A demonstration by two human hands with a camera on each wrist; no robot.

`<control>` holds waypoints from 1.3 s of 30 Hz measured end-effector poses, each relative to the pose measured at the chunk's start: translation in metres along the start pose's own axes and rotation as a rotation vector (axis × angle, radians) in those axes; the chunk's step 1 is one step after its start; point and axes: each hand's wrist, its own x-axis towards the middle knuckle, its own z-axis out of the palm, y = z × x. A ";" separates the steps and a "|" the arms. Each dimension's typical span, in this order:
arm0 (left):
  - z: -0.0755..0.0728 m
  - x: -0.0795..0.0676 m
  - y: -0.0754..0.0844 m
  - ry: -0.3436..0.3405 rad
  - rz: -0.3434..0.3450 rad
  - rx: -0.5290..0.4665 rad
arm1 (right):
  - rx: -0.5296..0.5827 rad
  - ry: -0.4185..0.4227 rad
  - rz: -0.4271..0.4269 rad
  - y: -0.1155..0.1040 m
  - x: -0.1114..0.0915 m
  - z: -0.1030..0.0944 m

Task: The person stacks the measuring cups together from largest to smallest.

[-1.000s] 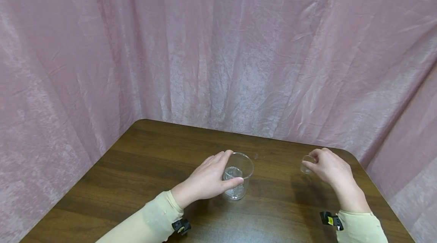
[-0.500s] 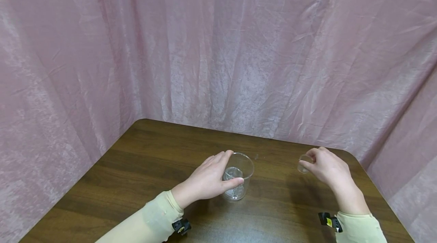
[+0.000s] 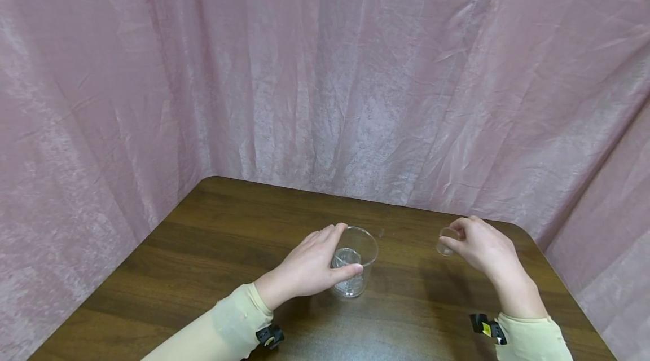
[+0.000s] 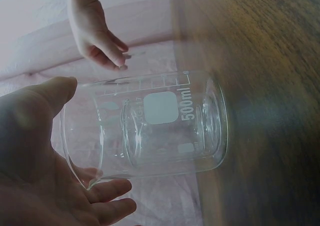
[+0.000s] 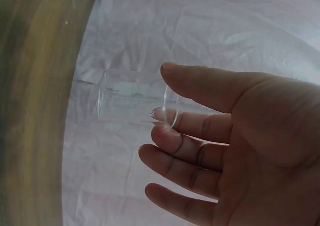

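Observation:
A large clear glass beaker (image 3: 368,271) marked 500ml stands upright on the table. My left hand (image 3: 312,268) holds it near the rim, thumb on one side and fingers on the other. Inside it sits a smaller glass beaker (image 4: 134,136), its outline partly lost in the reflections. Over the right part of the table, my right hand (image 3: 487,245) pinches a small clear beaker (image 5: 127,96) by its rim, thumb opposite the fingertips. That small beaker hangs above the tabletop, and I see nothing in it.
The brown wooden table (image 3: 228,231) has rounded far corners. Pink curtains (image 3: 325,79) hang behind it and on both sides. Beyond the large beaker, a tiny pale spot (image 3: 381,233) shows on the tabletop, too small to make out.
My right hand has moved slightly left with the small beaker, toward the large one. My left hand and the large beaker have stayed in place.

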 end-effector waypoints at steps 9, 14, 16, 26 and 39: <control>-0.001 -0.001 0.000 -0.002 0.004 -0.002 | 0.000 0.004 -0.006 -0.010 0.000 -0.001; -0.002 -0.001 0.000 -0.007 -0.001 -0.005 | 0.001 0.016 -0.023 -0.017 -0.001 -0.002; -0.002 -0.001 0.001 -0.009 -0.003 -0.004 | 0.004 0.019 -0.027 -0.020 -0.001 -0.002; -0.002 0.000 0.001 -0.014 -0.005 -0.003 | 0.033 0.007 -0.045 -0.034 -0.002 -0.004; -0.002 0.000 0.000 -0.013 -0.006 0.001 | 0.129 -0.036 -0.111 -0.052 -0.002 -0.005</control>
